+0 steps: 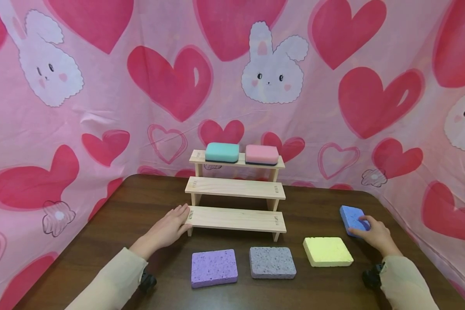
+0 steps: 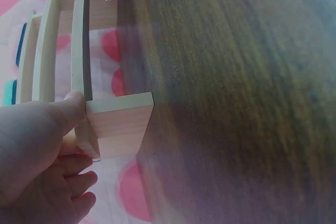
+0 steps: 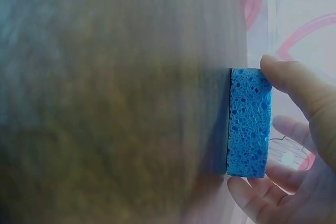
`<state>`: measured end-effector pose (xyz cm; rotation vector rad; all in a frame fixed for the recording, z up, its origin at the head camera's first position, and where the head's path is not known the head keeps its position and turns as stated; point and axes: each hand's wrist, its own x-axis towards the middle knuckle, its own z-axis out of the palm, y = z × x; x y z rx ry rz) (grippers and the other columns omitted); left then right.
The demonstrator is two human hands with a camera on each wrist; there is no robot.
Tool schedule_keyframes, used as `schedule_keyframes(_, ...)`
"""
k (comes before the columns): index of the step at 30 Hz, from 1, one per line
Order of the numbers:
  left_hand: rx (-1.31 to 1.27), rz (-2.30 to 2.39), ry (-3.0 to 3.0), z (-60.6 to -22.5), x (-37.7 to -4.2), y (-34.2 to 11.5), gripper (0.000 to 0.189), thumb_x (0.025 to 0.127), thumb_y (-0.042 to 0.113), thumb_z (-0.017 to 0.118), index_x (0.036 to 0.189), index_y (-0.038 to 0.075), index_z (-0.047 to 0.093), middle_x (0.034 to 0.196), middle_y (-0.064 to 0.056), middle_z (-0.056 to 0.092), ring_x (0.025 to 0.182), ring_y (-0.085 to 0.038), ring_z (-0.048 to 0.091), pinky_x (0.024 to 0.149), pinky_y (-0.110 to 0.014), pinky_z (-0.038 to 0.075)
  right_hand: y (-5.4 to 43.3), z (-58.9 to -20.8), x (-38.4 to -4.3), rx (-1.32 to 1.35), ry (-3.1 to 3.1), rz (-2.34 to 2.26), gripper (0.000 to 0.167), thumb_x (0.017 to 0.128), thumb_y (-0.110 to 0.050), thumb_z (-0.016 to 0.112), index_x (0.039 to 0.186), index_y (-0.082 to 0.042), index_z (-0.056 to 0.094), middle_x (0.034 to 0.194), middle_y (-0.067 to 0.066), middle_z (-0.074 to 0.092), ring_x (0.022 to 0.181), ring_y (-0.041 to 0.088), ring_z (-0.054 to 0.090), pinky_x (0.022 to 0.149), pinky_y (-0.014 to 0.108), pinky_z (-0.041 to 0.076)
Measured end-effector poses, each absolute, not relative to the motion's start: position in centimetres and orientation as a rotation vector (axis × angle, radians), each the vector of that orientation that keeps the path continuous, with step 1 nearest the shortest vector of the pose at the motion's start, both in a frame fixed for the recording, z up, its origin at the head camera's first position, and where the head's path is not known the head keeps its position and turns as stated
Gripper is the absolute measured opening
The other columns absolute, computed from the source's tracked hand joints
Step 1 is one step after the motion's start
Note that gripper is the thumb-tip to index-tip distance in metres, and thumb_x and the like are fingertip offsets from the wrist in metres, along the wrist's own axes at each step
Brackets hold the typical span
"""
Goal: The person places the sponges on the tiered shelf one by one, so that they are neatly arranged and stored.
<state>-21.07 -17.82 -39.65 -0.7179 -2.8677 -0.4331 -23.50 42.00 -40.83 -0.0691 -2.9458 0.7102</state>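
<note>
The head view is filled mostly by a pink heart-and-rabbit backdrop (image 1: pixel 159 26), its outer prints cut by the frame. Below it is the dark brown wooden table (image 1: pixel 139 198), front edge out of frame; in the right wrist view its grain is blurred. On it stands a three-tier wooden rack (image 1: pixel 236 186), its back supports partly hidden by the boards.

The left hand (image 1: pixel 166 228) pinches the rack's near left corner between thumb and forefinger, the other fingers loosely bent. The right hand (image 1: pixel 376 234) is partly spread, thumb and fingers around the blue sponge (image 1: pixel 352 218) near the table's right edge; the hand covers part of it, and whether it touches the tabletop is hard to tell.

The purple sponge (image 1: pixel 214 267), cropped in the left wrist view, the grey sponge (image 1: pixel 272 261) and the yellow sponge (image 1: pixel 327 252) lie before the rack. The turquoise sponge (image 1: pixel 222 151) and pink sponge (image 1: pixel 261 153) sit on the top tier, dark undersides barely showing. The black wrist devices (image 1: pixel 147 282) are half under the sleeves; the boards' end markings are illegible.
</note>
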Motion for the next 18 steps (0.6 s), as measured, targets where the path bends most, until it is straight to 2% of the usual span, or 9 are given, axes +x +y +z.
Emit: schedule_keyframes(18,-0.71,-0.422,-2.882,-39.62,-21.27,-17.88,0.056,0.091,0.023,0.058,0.13,-0.014,0.042,0.136,-0.029,0.038,0.126,-0.043,0.032,0.103,-0.052,0.026,42.78,-41.08,-23.46,0.015,-2.921,0.669,0.063,0.082,-0.035,0.066,0.116,0.014,0.045,0.118,0.046,0.037,0.104,0.059,0.038,0.084,0.065,0.034)
